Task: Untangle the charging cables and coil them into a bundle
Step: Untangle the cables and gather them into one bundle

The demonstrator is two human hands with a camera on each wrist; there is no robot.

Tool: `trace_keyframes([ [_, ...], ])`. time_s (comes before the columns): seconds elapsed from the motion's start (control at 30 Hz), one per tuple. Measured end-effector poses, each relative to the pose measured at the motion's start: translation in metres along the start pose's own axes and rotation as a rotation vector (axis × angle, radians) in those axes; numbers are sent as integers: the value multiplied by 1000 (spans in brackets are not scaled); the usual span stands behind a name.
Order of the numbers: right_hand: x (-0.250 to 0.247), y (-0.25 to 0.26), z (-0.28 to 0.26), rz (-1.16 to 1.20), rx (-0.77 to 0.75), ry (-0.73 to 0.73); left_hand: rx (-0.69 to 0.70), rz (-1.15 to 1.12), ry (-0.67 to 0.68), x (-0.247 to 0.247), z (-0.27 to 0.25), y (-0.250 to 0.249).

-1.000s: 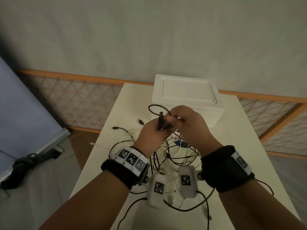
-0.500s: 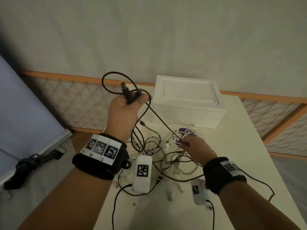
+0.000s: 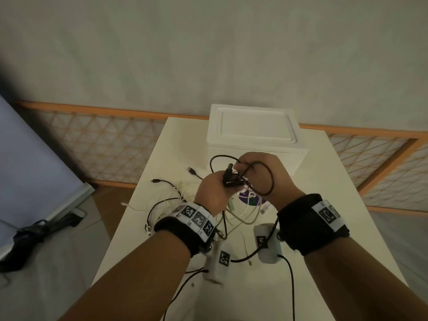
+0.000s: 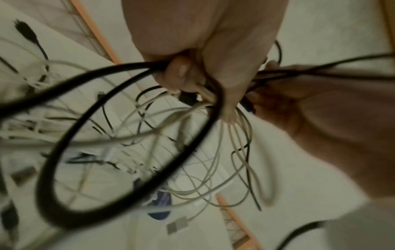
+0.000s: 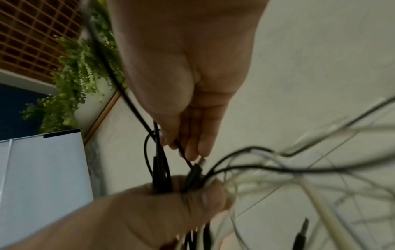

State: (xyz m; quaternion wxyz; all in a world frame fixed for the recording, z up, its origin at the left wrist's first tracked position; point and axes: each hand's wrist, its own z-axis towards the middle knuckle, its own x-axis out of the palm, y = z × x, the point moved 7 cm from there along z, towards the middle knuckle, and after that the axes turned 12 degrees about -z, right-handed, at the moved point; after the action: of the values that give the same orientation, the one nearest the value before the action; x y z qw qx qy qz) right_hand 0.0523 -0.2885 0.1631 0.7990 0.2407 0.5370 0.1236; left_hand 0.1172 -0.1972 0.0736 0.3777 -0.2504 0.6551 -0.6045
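tabletop: white, long, runs away from me toward the wall; carries everything below
foam box: white, lid on, at far end of tabletop, just behind my hands
cable tangle: white + black charging cables in a loose heap mid-tabletop, under & between my wrists; a few plugs stick out on the far-left side; some strands rise up into my L hand
black cable: off the tabletop, held up betw. both hands; one loop arcs over my R hand, another pokes up & left; in L wrist view a big black loop hangs below my fist
left hand: fingers curled tight round the black cable ends plus some white strands, thumb clamped on top; fist is touching R hand
right hand: fingertips close together, pinching a thin black strand right above my L fist
purple disc: small, flat on tabletop under the tangle, mostly hidden by hands
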Motion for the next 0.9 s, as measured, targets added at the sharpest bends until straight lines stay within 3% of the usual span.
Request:
trace_keyframes([
  [0.13,-15,-9,-11,-99,-23,-152,-52,159,43,-3,10,10],
  [0.27,-22,-45,-25,268,354,-332,-102,380,100,-8,1,21],
  [0.3,-24,-47,-26,318,395,-343,-117,495,132,-8,-2,27],
  [0.37,-24,-41,-21,287,336,-280,-140,562,182,-8,-8,38],
  [0.43,-17,-34,-15,137,243,-162,-126,418,240,-6,-11,34],
  [0.5,-18,-40,-13,70,240,-131,-72,184,240,-9,-16,15],
  [0.67,-52,-62,-26,109,305,-299,-27,-439,-152,-68,-28,-8],
  [0.77,-63,-75,-34,-62,331,-241,-64,-738,-349,-94,-31,-5],
  [0.83,-60,-73,-38,-306,324,-141,-156,-812,-367,-93,-31,-2],
  [0.9,-46,-46,-38,-458,202,-105,-222,-817,-285,-78,-32,-5],
])
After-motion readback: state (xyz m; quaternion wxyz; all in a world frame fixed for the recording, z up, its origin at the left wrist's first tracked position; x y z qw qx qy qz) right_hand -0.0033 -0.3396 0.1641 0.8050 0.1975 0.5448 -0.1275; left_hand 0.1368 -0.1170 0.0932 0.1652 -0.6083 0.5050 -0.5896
